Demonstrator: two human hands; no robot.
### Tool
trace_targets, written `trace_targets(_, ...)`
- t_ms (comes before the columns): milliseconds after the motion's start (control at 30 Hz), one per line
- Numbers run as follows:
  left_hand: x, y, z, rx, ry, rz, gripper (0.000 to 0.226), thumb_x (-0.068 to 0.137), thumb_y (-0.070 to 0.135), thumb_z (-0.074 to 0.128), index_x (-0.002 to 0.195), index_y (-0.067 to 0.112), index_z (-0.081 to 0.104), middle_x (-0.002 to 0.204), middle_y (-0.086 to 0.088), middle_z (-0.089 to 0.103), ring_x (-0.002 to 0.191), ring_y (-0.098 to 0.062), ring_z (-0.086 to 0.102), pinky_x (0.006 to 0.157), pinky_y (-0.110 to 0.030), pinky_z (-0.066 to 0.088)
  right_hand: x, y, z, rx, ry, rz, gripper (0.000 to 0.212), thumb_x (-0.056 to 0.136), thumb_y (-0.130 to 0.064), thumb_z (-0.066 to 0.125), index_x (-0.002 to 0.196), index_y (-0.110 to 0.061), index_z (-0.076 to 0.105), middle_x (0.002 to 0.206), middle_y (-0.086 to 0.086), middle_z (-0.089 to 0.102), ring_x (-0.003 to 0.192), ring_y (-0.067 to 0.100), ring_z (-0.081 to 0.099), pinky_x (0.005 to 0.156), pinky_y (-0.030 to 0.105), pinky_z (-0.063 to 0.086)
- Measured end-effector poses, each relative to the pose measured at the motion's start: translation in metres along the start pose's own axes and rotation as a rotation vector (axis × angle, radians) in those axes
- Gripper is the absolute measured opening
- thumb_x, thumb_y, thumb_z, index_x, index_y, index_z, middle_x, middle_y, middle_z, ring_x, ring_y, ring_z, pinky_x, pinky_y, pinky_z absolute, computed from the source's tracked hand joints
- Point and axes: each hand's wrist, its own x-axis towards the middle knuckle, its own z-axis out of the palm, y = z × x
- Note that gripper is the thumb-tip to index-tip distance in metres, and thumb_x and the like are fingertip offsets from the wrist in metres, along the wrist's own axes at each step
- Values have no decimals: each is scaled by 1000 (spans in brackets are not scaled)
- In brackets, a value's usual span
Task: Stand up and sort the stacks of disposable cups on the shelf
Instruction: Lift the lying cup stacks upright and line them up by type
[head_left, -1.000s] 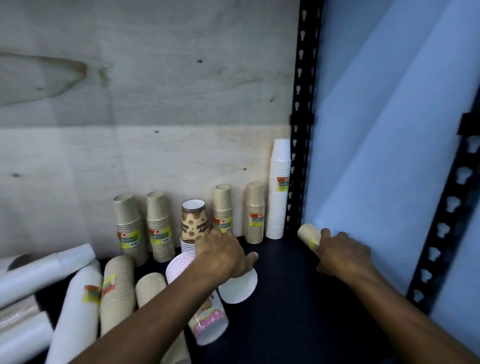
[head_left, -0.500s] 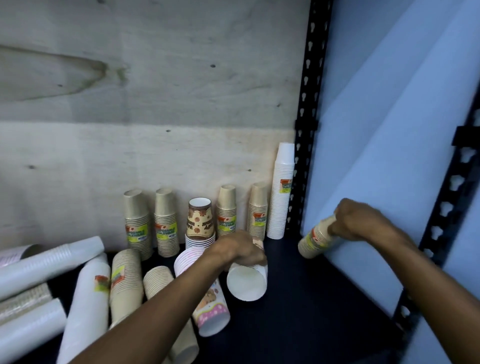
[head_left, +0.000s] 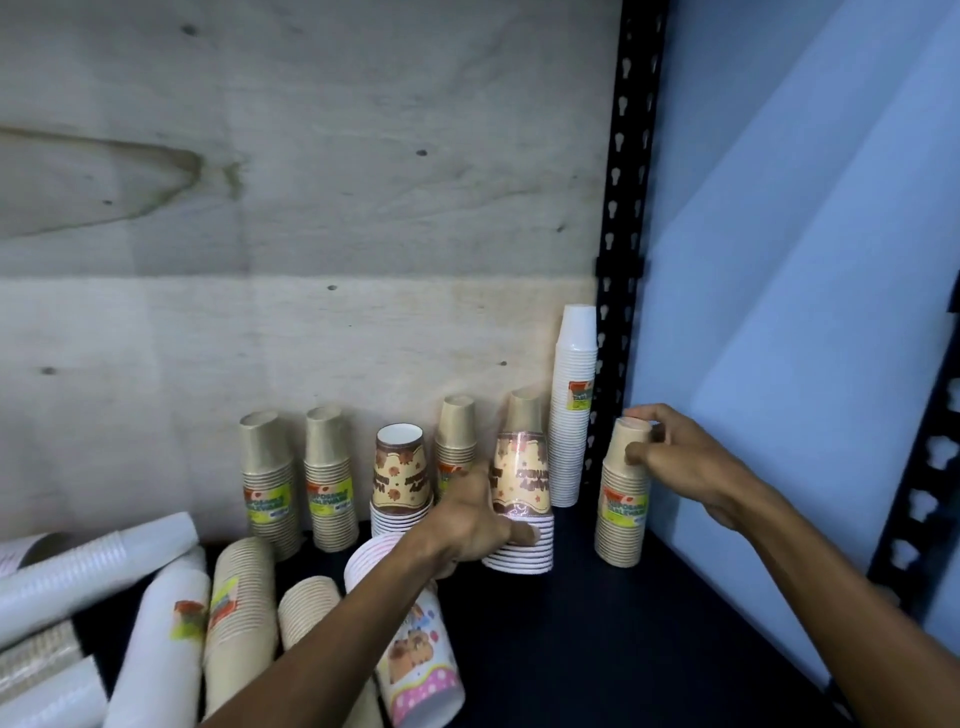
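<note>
- Right hand (head_left: 680, 462): fingers (head_left: 640, 453) curled over the top of a brown cup stack (head_left: 623, 493). A second ago this stack lay tipped on its side in the hand, low by the blue side wall (head_left: 779, 312); half a second ago it was slanted in mid-air. Now it stands upright, mouths down, on the dark shelf (head_left: 597, 649), just right of the black post (head_left: 621, 260). Grip still closed on it.
- Left hand (head_left: 470, 519): fingers wrapped round the lower part of a printed cup stack (head_left: 519, 493), thumb across its rims. Earlier this stack lay on its side with its open end toward the camera; now it is upright, base resting on or just above the shelf (cannot tell which), in front of the back row.
- Back row, against the plywood wall (head_left: 311, 260), upright: two brown stacks at the left (head_left: 270, 483), a second printed stack (head_left: 400, 478), two more brown stacks partly hidden behind the left hand, and a tall white stack (head_left: 574, 405) beside the post.
- Still lying down, left front: white sleeves (head_left: 93, 582), two brown stacks (head_left: 239, 613), a pink-dotted printed stack (head_left: 415, 660) under the left forearm.
- Judgement: two stacks have gone from lying to standing, so the upright group has grown; sorting is partly done. The standing pair likely needs nudging beside its own kind, and the left-hand pile remains to be stood up.
</note>
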Motion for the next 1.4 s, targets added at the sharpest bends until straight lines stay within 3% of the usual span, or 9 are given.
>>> trace_targets(133, 9, -3, 10, 87, 42, 5, 118, 25, 51, 89, 130, 28, 40, 132, 3, 50, 118, -18, 55, 104, -39, 48, -6, 15, 9, 50, -15, -92, 64, 85, -7, 71, 136, -32, 41, 115, -6, 59, 96, 3, 59, 81, 28, 49)
trace_targets(233, -1, 5, 13, 155, 62, 39, 108, 45, 33, 95, 133, 21, 33, 131, 0, 39, 122, -19, 45, 111, -37, 40, -9, 33, 22, 51, 78, -160, 84, 79, -7, 78, 142, -38, 32, 114, -11, 61, 97, 4, 63, 90, 35, 53)
trace_targets(300, 0, 3, 17, 176, 85, 70, 103, 51, 26, 95, 131, 18, 31, 131, -2, 38, 124, -19, 42, 112, -34, 37, -10, 47, 32, 43, 106, -168, 95, 72, -18, 85, 143, -43, 28, 119, -11, 60, 105, 11, 65, 95, 41, 53)
trace_targets(433, 3, 0, 19, 208, 72, 102, 110, 45, 33, 96, 132, 20, 29, 133, -1, 45, 123, -21, 48, 109, -39, 42, -6, 78, 46, -109, 112, -96, 106, 51, -58, 83, 140, -30, 33, 127, -1, 57, 113, 17, 60, 97, 44, 52)
trace_targets(533, 9, -2, 20, 187, 51, 107, 118, 35, 47, 93, 131, 23, 28, 132, 0, 52, 121, -19, 53, 106, -39, 46, -3, 90, 49, -148, 95, -32, 95, 59, -52, 85, 137, -23, 39, 128, 3, 58, 111, 19, 61, 96, 44, 53)
trace_targets(633, 14, -2, 22, 177, 57, 119, 107, 43, 38, 95, 128, 24, 30, 131, 0, 53, 118, -20, 55, 104, -40, 48, 3, 91, 50, -130, 124, -17, 80, 70, -35, 86, 135, -18, 43, 128, 4, 61, 109, 20, 63, 96, 42, 52)
trace_targets(867, 31, 4, 31, 204, 67, 140, 109, 51, 33, 95, 137, 25, 28, 135, 0, 53, 124, -24, 53, 106, -43, 46, 19, 91, 59, -182, 232, -34, 64, 76, -30, 84, 127, -15, 49, 123, 7, 66, 106, 26, 65, 89, 39, 52)
trace_targets(1133, 43, 7, 35, 174, 71, 152, 105, 53, 26, 95, 137, 22, 32, 132, 1, 57, 121, -21, 56, 106, -40, 47, 27, 90, 62, -223, 305, -25, 56, 78, -29, 82, 123, -13, 53, 120, 7, 67, 107, 28, 64, 80, 31, 45)
trace_targets(1400, 36, 11, 37, 166, 68, 102, 108, 53, 22, 95, 140, 19, 30, 134, -1, 58, 122, -21, 56, 106, -40, 46, 19, 88, 61, -203, 287, -28, 67, 74, -30, 85, 129, -13, 52, 123, 7, 66, 109, 27, 64, 89, 36, 52)
